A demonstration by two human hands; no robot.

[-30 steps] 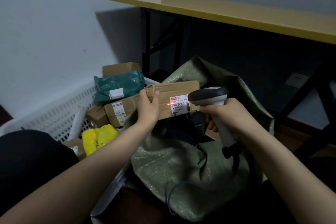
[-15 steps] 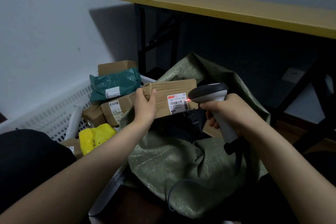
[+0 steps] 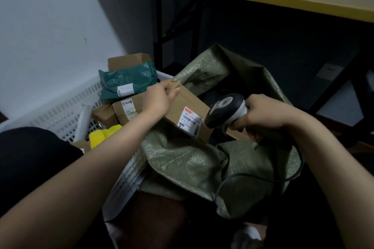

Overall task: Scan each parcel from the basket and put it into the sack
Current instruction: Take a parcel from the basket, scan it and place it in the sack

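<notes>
The long brown cardboard parcel [image 3: 187, 100] sits at the centre of the frame, tilted with its white labelled end low over the dark mouth of the green woven sack [image 3: 188, 166]. It is held by its upper end only, so it may pivot or slip and land on the sack's slumped front fold instead of inside. The black cable [image 3: 261, 177] draped across the sack at lower right could also snag on a dropped box. The left hand [image 3: 158, 100] grips that upper end, fingers curled over the edge and thumb on the top face. The right hand [image 3: 261, 116] is wrapped tight round the handle of the grey and black barcode scanner [image 3: 225, 110], just right of the label. The white slatted plastic basket [image 3: 60, 111] lies at left.
</notes>
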